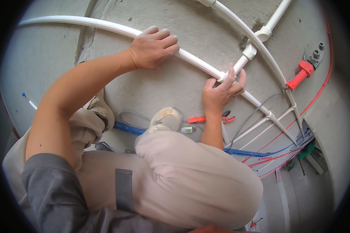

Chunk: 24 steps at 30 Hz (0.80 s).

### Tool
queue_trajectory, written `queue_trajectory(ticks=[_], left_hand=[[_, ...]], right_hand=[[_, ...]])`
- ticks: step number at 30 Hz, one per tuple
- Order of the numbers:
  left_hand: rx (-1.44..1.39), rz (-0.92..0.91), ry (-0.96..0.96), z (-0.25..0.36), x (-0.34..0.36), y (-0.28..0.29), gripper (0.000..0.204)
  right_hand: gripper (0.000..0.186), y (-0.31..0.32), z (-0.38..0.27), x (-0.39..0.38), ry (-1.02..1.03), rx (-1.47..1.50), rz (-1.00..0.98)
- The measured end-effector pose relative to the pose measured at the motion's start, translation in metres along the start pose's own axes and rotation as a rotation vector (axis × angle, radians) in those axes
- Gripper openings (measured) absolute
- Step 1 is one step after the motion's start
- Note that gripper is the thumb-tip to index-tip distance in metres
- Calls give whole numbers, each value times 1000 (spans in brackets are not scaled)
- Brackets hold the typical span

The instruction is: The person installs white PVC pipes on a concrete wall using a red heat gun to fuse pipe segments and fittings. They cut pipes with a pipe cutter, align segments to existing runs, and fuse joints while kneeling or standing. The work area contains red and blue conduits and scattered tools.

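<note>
My left hand [154, 47] is closed round a long white plastic pipe [200, 64] with a thin red line along it. The pipe runs from the upper left across to a white fitting [222, 77]. Around that fitting my right hand [221, 90] is bent, thumb on the near side and fingers reaching over; part of the joint is hidden by them. Just past it, a white branch pipe [241, 62] leads up to a larger white coupling [249, 51]. A second white pipe [266, 52] arches over the branch.
A pipe welding iron [298, 80] with a red handle lies at the right, beside a red line [326, 79]. Red-handled pipe cutters [210, 119] and a small green-and-white item [188, 129] rest near my shoe [165, 119]. Blue pipes [256, 153] run along the wall's foot.
</note>
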<state>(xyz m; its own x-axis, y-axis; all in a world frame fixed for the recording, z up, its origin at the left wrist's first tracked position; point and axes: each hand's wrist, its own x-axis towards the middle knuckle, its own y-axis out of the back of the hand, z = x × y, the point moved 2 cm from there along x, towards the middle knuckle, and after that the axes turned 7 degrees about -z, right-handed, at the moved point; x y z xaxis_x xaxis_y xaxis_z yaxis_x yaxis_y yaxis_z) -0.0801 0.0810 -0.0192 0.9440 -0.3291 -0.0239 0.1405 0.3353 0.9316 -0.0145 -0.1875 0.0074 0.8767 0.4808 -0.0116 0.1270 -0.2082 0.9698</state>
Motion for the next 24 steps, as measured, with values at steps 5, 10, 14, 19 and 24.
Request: queue_trajectory(ticks=[5,10,14,19,24], left_hand=[[-11,10,5,1,-3,-1,28],[-19,8,8,1,-2,-2,27],[-19,64,-8,1,-3,-1,23],[-21,97,-17,1,-4,-3,20],[-24,177,-24,2,-3,-3,21]], right_hand=[[34,6,10,11,107,13,-134],[28,12,12,23,176,-63,-161],[31,11,17,29,297,-107,-134],[32,5,21,30,377,-95,-137],[54,20,20,26,316,-28,-254]])
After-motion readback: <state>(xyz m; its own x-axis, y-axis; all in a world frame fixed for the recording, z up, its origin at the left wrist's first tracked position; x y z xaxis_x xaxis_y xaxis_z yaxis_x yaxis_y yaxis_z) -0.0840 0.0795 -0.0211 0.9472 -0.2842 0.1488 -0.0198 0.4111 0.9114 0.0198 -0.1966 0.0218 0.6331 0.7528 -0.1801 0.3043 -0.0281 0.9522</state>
